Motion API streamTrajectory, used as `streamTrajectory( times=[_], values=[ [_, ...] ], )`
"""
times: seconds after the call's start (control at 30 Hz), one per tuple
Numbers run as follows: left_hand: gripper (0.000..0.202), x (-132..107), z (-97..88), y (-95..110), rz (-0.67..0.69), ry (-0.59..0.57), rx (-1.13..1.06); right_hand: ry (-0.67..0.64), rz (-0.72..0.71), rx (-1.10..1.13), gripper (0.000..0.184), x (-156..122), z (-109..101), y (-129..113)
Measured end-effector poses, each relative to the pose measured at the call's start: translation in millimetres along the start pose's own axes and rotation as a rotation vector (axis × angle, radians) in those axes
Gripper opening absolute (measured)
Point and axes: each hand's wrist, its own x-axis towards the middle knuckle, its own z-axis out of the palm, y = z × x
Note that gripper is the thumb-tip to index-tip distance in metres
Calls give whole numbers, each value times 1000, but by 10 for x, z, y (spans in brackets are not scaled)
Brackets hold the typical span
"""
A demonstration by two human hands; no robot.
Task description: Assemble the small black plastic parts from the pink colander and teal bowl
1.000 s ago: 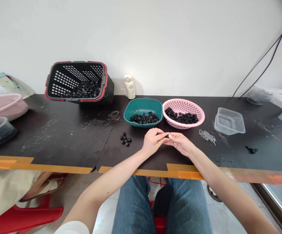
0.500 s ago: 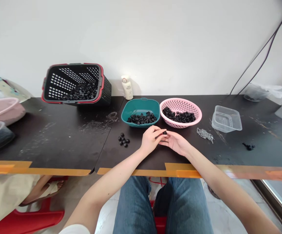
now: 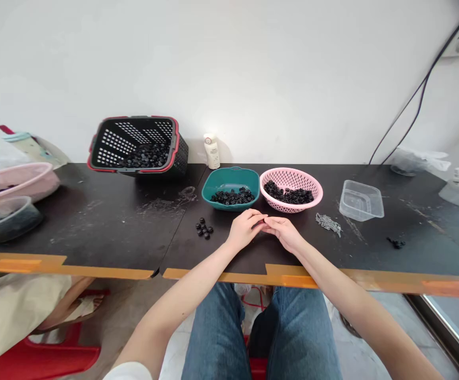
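My left hand (image 3: 245,230) and my right hand (image 3: 287,233) meet above the table in front of the two bowls. Both are closed, fingertips pressed together around a small black round part that the fingers now almost wholly hide. Just behind them stand a teal basin (image 3: 229,177) and a pink perforated basket (image 3: 312,184), each with many small black parts inside. Left of my left hand lies a loose cluster of black round parts (image 3: 203,229). To the right of my right hand is a pile of thin grey metal pieces (image 3: 328,223).
A black-and-red basket (image 3: 134,126) of black parts leans at the back left. A white bottle (image 3: 212,152) stands by the wall. To the right are a clear plastic tub (image 3: 361,200) and a small black heap (image 3: 396,243). Orange tape (image 3: 106,269) lines the table edge; another person sits left.
My right hand's fingers have closed in against my left fingertips, covering the black part that showed between them. The view has shifted slightly.
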Motion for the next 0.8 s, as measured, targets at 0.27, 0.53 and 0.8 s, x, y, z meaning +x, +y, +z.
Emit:
streamTrajectory(
  times=[0.27, 0.53, 0.8],
  values=[
    [14, 29, -159, 114, -53, -163, 122, -43, 47, -71, 28, -1, -9, 27],
    [21, -347, -759, -75, -46, -316, 394, 47, 109, -259, 27, -12, -2, -22],
    [23, -679, -1098, -155, -68, -295, 639, 26, 147, -299, 28, -23, 9, -7]
  ],
)
